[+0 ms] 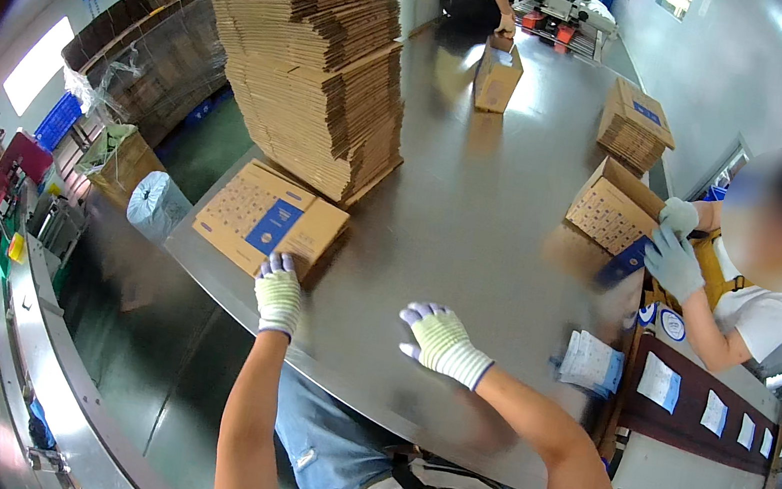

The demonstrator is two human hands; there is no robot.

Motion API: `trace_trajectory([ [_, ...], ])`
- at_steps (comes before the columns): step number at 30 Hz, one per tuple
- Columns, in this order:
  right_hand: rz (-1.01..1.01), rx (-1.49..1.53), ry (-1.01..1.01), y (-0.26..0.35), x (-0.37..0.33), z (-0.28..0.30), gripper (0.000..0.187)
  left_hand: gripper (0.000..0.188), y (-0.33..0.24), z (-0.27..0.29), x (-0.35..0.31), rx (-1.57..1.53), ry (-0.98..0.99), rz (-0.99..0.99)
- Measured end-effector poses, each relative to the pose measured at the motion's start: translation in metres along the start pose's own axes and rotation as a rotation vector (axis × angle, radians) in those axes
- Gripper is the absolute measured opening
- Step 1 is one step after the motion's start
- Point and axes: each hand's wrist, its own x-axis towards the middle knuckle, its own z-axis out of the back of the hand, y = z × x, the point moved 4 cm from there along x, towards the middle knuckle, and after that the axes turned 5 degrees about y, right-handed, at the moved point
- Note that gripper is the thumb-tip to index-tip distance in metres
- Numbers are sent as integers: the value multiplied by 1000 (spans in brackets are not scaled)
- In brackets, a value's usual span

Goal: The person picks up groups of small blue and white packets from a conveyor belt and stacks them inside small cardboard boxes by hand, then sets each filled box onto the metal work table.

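The gloved right hand (pixel 445 344) is open and holds nothing, above the steel table (pixel 450 253). The gloved left hand (pixel 278 297) has its fingers extended, touching the near edge of a brown carton (pixel 230 203) with a blue panel (pixel 274 224); its print is too small to read. Right of the right hand lie pale blue printed pouches (pixel 592 362). Beyond them, a co-worker's gloved hands (pixel 675 262) touch an open, pattern-printed carton (pixel 608 211). Past the left hand's carton rises a stack of flattened cardboard (pixel 311 71).
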Motion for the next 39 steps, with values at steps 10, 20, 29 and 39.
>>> trace_trajectory([
  [10, -106, 892, -679, -47, -28, 56, 61, 29, 5, 208, -194, -869, -452, -160],
  [20, 93, 1347, -1018, -72, -103, 92, 34, 22, -32, 169, -194, -1762, -118, -50],
  [29, 5, 1092, -838, -37, -131, 90, 81, 18, -56, 156, -179, -1686, -515, 275],
  [39, 33, 1580, -647, -58, -81, 40, 89, 17, -80, 221, -184, -815, -306, -307],
])
